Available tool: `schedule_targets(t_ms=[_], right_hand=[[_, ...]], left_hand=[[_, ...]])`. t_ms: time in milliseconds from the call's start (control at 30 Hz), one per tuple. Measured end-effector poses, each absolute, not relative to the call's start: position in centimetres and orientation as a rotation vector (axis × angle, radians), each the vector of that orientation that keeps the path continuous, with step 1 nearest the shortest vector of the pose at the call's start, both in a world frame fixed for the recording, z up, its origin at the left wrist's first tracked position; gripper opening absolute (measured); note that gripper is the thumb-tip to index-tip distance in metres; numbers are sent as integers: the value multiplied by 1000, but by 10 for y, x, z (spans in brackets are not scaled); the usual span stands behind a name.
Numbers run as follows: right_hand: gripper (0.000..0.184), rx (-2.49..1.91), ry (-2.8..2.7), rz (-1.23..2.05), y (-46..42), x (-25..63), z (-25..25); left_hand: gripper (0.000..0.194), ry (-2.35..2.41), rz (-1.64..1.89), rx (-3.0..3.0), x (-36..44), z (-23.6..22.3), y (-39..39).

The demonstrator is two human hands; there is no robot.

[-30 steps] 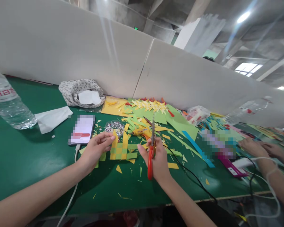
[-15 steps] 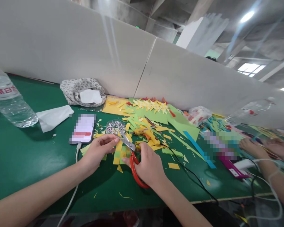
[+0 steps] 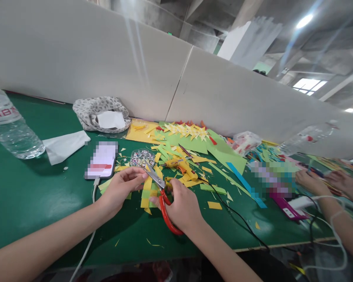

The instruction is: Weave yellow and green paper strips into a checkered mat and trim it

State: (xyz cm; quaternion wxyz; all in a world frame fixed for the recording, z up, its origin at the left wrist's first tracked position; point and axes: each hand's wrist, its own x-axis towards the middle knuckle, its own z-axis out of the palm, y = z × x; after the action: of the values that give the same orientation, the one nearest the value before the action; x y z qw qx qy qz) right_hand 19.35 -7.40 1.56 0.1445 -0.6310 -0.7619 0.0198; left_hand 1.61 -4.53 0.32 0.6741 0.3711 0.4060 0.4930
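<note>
My right hand (image 3: 181,205) grips red-handled scissors (image 3: 164,203), its fingers in the loops. The metal blades point up and left, reaching the fingertips of my left hand (image 3: 125,182). That left hand is closed in a pinch on a piece of woven yellow and green paper (image 3: 146,196), which hangs between the two hands; its pinched edge is partly hidden by fingers and blades. Just beyond lies a yellow glue gun (image 3: 182,166) among paper scraps. Behind the blades is a clear tray of small googly eyes (image 3: 138,157).
At left are a phone (image 3: 101,158) on a white cable, a water bottle (image 3: 13,125) and a patterned cloth pouch (image 3: 101,111). A yellow woven paper figure (image 3: 186,131) lies on green sheets at the back. A co-worker's hands (image 3: 312,184) are at right, near a purple power strip (image 3: 286,205).
The view has shifted very slightly. The scissor tips have tilted a little upward beside my left fingertips; both hands keep their grips.
</note>
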Motion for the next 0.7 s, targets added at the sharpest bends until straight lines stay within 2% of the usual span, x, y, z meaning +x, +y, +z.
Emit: schedule_targets(t_ms=[533, 700], right_hand=[[38, -1795, -2100, 227, -72, 196, 14], [39, -1738, -1983, 373, -71, 196, 17]], left_hand=[[16, 976, 1117, 892, 16, 0, -44], [19, 995, 1106, 879, 15, 1, -45]])
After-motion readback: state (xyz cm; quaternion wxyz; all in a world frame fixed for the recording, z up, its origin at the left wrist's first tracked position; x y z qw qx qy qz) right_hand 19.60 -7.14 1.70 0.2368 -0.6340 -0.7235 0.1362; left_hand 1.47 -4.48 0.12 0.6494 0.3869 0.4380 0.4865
